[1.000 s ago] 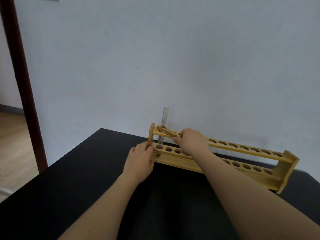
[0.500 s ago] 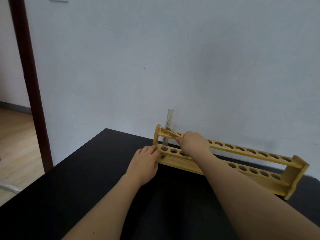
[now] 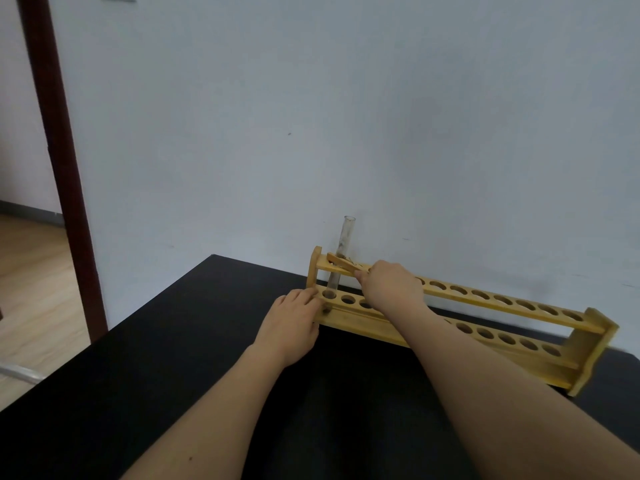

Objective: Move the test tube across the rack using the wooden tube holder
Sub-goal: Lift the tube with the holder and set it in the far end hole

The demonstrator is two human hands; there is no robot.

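Head view: my right hand [image 3: 391, 285] pinches the wooden tube holder [image 3: 344, 264], clamped on the glass test tube [image 3: 343, 252] upright in the rack's [image 3: 485, 315] left-end hole. My left hand [image 3: 294, 323], fingers spread, steadies the rack. Glass seems light, slippery, fragile; grip near its upper part.

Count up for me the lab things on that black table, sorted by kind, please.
Glass test tube: 1
Wooden rack: 1
Wooden tube holder: 1
Total: 3

The right hand holds the tube holder at the tube; the left hand rests against the rack's end on the table.
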